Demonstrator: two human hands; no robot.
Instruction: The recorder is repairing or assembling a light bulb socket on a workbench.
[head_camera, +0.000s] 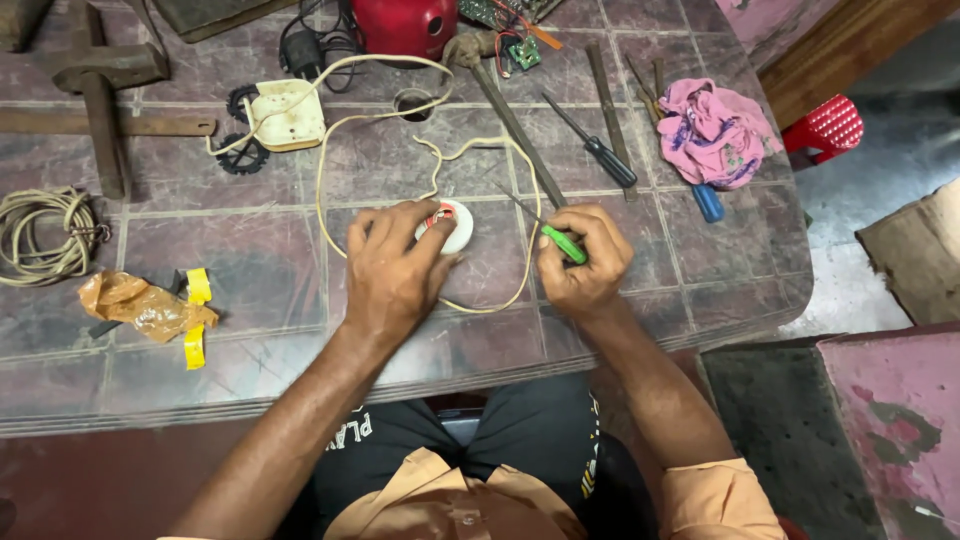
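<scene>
Nearest the camera, the person's forearms are seen entering from the lower edge, over dark trousers and an orange shirt.

The left hand (392, 268) is laid palm-down on the tiled table (250, 260), its fingers curled over and gripping a small round white plug body (453, 226), whose opened face shows red and metal parts. The plug body rests on the table just right of the left thumb and forefinger, near the centre of the surface.

The right hand (585, 262) is closed around a green-handled screwdriver (562, 243). The long axis of the tool runs up and to the left from the fist, its thin shaft pointing toward the plug body. The tip is seen just beside the plug body's right edge; whether it touches cannot be told. The plug body thus lies to the left of the right fingers, and the left hand is the nearer, being in contact.

A cream cable (325, 165) is looped around both hands and runs back to a cream socket block (285, 113) on the far left. The loop passes under the right wrist.

The near table edge lies well behind both wrists, and bare surface is seen left of the left hand as far as a crumpled brown wrapper with yellow tape (150, 305).

Further off lie a black-handled screwdriver (598, 148), a blue-handled one (707, 202) beside a pink cloth (714, 130), a red appliance (403, 24), and a coiled cord (42, 232) at far left.
</scene>
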